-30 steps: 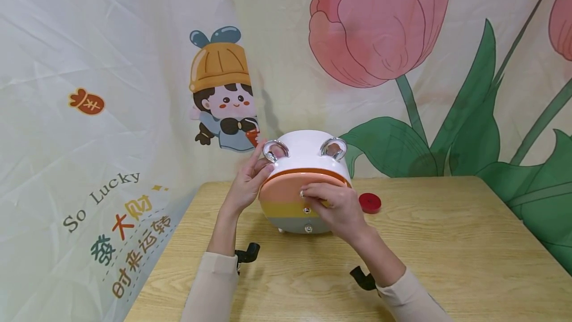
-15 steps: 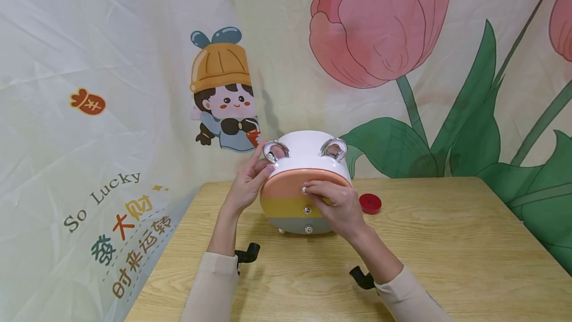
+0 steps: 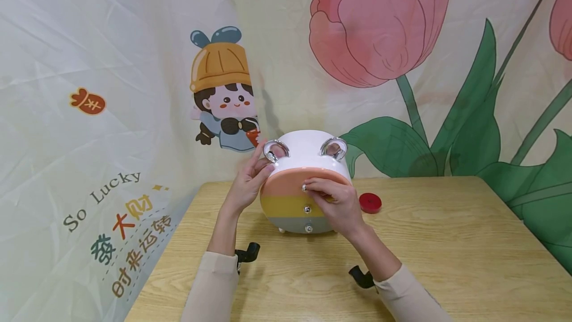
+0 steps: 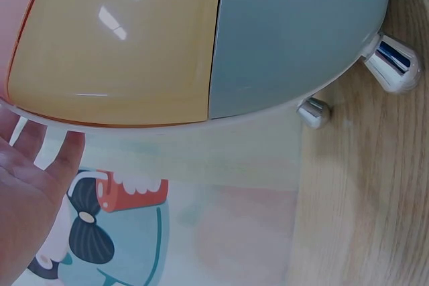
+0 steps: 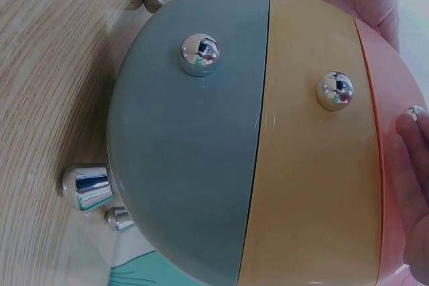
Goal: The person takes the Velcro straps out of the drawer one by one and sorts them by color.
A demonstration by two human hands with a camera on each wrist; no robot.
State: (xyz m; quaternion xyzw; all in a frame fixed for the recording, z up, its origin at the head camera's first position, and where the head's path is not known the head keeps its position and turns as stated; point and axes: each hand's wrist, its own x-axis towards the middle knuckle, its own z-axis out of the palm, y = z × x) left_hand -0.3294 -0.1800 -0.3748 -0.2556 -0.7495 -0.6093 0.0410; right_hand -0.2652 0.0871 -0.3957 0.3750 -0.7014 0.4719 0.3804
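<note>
A small white drawer box (image 3: 308, 150) with two silver ring-shaped ears stands on the wooden table. Its rounded front has a pink-orange top drawer (image 3: 279, 185), a yellow middle drawer (image 5: 315, 165) and a grey-blue bottom drawer (image 5: 188, 145). All three fronts lie flush. With thumb and fingers my right hand (image 3: 339, 207) pinches the silver knob (image 5: 415, 110) of the top drawer. My left hand (image 3: 243, 188) rests on the box's left side near the ear, fingers extended. In the left wrist view, those fingertips pass behind the box's edge.
A red disc-shaped object (image 3: 370, 203) lies on the table right of the box. Short silver feet (image 4: 392, 63) hold the box up. Black curved pieces (image 3: 248, 252) show at both wrists. A printed cloth (image 3: 286, 63) hangs behind the table.
The top drawer stood slightly out, with a dark orange gap above it; now it sits flush. My right hand moved slightly up and inward with the knob. The left hand stayed put.
</note>
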